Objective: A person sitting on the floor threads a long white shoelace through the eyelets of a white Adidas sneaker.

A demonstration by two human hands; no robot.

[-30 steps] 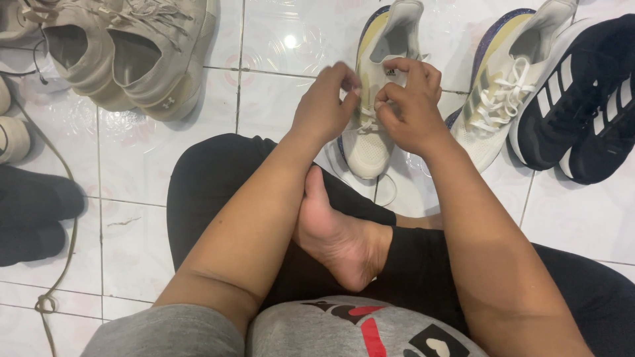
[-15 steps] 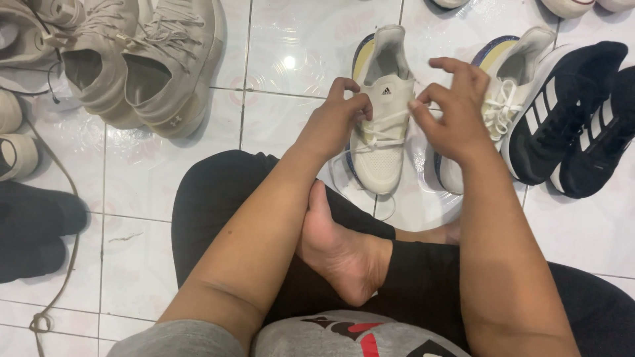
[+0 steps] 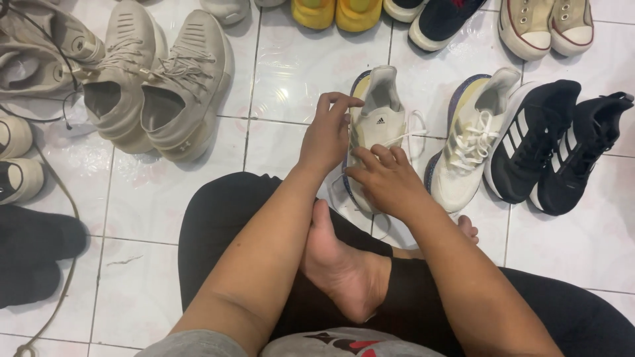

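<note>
A cream running shoe [image 3: 377,122] with white laces stands on the white tiled floor [image 3: 159,198] in front of my crossed legs. My left hand [image 3: 329,132] grips its left side near the collar. My right hand [image 3: 387,175] lies over the toe and lower laces, fingers curled on the lacing. A loose white lace loop [image 3: 415,132] sticks out to the shoe's right. Its matching shoe [image 3: 466,149] stands just to the right, laced.
A pair of black shoes with white stripes [image 3: 559,145] lies at the right. Beige sneakers [image 3: 159,86] lie at the upper left, more shoes line the top edge, and dark footwear [image 3: 33,254] with a cord sits at the left. My bare foot [image 3: 340,261] rests on black trousers.
The view has tilted up, showing more shoes along the top. My right hand dropped from pulling the lace out to the right onto the shoe's toe; my left hand moved to the shoe's side.
</note>
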